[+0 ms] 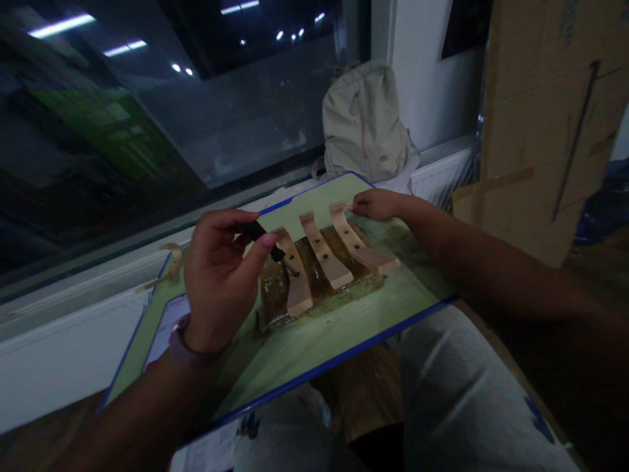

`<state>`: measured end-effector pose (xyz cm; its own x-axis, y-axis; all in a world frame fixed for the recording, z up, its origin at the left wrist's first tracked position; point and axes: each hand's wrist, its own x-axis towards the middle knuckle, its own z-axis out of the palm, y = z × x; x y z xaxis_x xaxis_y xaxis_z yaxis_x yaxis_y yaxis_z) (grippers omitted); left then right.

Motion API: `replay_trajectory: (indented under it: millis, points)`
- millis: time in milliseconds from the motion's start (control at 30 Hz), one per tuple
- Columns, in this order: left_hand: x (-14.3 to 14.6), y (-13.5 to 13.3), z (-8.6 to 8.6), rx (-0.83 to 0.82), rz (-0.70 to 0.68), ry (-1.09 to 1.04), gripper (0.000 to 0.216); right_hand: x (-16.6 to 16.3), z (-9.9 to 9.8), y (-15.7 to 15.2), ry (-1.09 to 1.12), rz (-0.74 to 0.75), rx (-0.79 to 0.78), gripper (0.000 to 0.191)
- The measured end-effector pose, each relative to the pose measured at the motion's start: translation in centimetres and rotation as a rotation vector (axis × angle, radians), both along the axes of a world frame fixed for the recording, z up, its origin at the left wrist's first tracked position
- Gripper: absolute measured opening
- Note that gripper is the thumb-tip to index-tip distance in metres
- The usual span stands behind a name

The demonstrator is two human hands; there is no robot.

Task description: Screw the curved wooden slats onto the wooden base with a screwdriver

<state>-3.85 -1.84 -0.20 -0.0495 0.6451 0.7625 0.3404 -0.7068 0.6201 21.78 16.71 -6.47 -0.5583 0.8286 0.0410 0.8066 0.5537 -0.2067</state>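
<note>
My left hand (221,269) is closed around the black handle of a screwdriver (255,233). Its metal shaft slants down to a hole in the leftmost curved wooden piece (299,295). Two more curved wooden pieces, one in the middle (331,265) and one on the right (366,254), have dark holes and upturned far ends. All three lie across a glossy brown slab (275,295). My right hand (374,204) has its fingers curled beside the far end of the right piece; whether it grips anything is hidden.
A pale green board with a blue edge (314,354) lies over my lap under the slab. Behind it stand a beige backpack (363,124) and a dark window. A large cardboard sheet (545,118) rises on the right, near a white radiator (442,177).
</note>
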Motion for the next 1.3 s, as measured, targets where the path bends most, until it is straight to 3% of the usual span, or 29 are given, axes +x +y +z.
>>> replay_trajectory:
  millis: [100,267,467,667,867,1000,1100,1300]
  points:
    - [-0.02,-0.1,0.08,-0.024,0.052,0.007,0.021,-0.02,0.03,0.01,0.002,-0.007,-0.005,0.042]
    - [0.28,-0.27,-0.14,-0.132,-0.051,-0.024,0.02,0.02,-0.07,0.11,-0.004,-0.007,0.0,0.041]
    - [0.06,-0.2,-0.14,-0.027,0.101,0.057,0.024,0.06,-0.14,0.22,-0.007,-0.003,0.011,0.043]
    - [0.22,-0.32,-0.28,-0.095,0.021,0.0,0.021,0.04,-0.12,0.28,-0.006,-0.002,0.009,0.043]
    - [-0.08,-0.34,0.11,0.025,0.162,0.062,0.019,0.01,-0.02,0.17,-0.018,-0.009,0.012,0.043]
    - [0.36,-0.81,0.18,-0.055,0.034,0.024,0.037,0.09,-0.16,0.31,0.005,0.004,0.007,0.044]
    - [0.42,-0.86,0.28,-0.086,-0.013,0.04,0.026,0.1,-0.16,0.29,0.006,0.0,0.002,0.044]
    - [-0.23,-0.26,0.41,0.079,0.195,0.169,0.021,-0.03,0.1,0.0,-0.005,-0.014,-0.007,0.041]
